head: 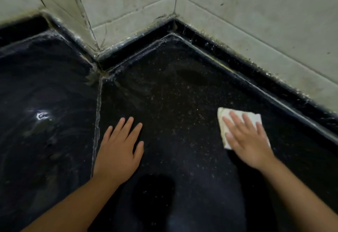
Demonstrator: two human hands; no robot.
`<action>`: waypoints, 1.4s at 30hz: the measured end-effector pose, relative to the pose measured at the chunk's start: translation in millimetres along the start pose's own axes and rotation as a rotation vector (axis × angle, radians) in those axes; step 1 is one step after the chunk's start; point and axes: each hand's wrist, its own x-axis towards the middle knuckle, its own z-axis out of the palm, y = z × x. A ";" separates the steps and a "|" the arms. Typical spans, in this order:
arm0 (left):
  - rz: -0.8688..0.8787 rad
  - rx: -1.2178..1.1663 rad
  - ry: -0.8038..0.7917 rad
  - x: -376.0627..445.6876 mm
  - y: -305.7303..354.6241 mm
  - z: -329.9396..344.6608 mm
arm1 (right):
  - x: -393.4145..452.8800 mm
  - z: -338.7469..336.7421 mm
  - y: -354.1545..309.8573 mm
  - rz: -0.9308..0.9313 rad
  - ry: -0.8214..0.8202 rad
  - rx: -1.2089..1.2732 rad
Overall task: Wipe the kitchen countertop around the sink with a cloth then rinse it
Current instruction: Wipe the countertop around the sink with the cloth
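Note:
A black speckled stone countertop fills the view, wet and streaked. My right hand lies flat, fingers spread, pressing on a folded white cloth at the right, near the raised black back edge. My left hand rests palm down on the bare counter, fingers apart, holding nothing, just right of a pale seam between two slabs. No sink or tap is in view.
Pale tiled walls meet in a corner behind the counter, with a tiled pillar jutting out at the left. A raised black ledge runs along the wall. The seam splits the left slab from the right one.

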 end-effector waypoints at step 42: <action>-0.158 -0.172 0.054 6.6 -0.2 -0.6 | 227.2 -73.7 -170.0 -0.189 0.006 0.058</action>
